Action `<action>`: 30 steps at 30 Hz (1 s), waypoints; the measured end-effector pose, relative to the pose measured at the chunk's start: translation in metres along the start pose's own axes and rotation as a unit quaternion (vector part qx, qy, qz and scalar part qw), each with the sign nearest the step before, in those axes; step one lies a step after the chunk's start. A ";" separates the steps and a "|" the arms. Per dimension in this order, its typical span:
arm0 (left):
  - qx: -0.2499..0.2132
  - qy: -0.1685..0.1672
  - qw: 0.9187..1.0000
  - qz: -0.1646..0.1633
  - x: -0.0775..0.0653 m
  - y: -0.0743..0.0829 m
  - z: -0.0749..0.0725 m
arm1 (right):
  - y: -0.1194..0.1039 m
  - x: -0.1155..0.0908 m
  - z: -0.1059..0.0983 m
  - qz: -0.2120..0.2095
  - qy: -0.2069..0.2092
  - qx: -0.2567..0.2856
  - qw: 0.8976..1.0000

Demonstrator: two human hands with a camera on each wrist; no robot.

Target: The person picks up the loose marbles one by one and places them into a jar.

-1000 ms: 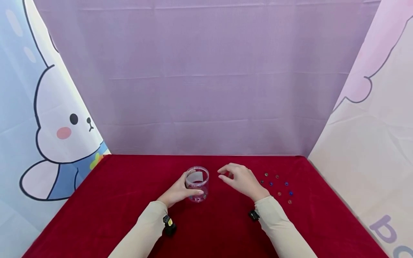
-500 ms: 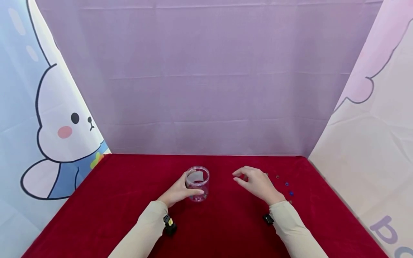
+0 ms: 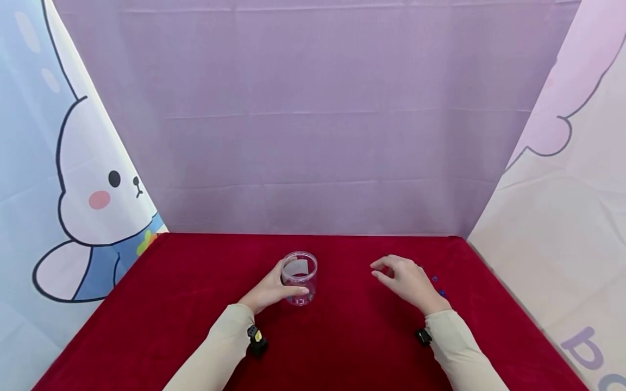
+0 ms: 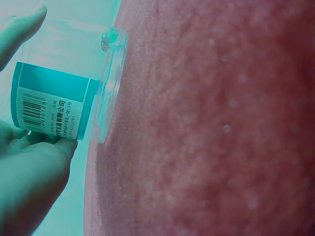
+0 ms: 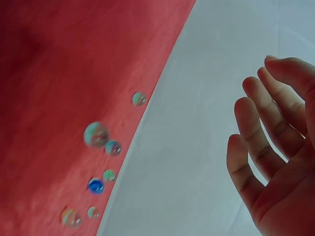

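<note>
My left hand [image 3: 268, 290] grips an upright clear plastic jar [image 3: 304, 278] on the red cloth, thumb along its near side and fingers round behind. The left wrist view shows a label with a barcode [image 4: 34, 112] on the jar, and a greenish glass marble [image 4: 113, 36] with perhaps another beside it at the base. To the right, my right hand [image 3: 406, 281] is over the cloth, fingers loosely bent, apart from thumb. Nothing is in it in the right wrist view. Several glass marbles, a blue one [image 5: 96, 185] among them, lie on the cloth; the hand hides most from the head view.
A red cloth [image 3: 337, 347] covers the table. Behind it hangs a lilac curtain [image 3: 313, 119]. A rabbit-print sheet [image 3: 83, 163] stands at the left, a pale sheet [image 3: 557, 228] at the right. Two blue marbles [image 3: 434, 278] show past the right hand.
My right hand has moved rightward, away from the jar and over the marbles, covering more of them. The left hand and jar have stayed in place.
</note>
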State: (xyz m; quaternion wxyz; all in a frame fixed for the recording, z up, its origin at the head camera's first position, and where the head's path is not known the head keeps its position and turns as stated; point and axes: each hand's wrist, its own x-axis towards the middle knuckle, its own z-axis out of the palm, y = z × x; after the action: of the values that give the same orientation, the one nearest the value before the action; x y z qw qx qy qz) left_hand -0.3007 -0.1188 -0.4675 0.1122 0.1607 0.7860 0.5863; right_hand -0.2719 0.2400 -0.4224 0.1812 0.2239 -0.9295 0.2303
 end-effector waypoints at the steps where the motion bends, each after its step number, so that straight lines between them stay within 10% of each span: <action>1: 0.000 0.000 1.000 0.000 0.000 0.000 0.000 | 0.002 -0.002 0.000 0.003 0.001 -0.002 1.000; 30: 0.000 0.001 1.000 -0.002 0.005 -0.009 0.002 | 0.050 -0.037 -0.003 0.063 -0.035 -0.017 0.997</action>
State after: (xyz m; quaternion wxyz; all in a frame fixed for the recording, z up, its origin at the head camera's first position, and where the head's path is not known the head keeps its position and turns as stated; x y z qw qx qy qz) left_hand -0.3052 -0.1170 -0.4764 0.1124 0.1583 0.7864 0.5864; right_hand -0.2649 0.2936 -0.4535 0.1375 0.1702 -0.9512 0.2178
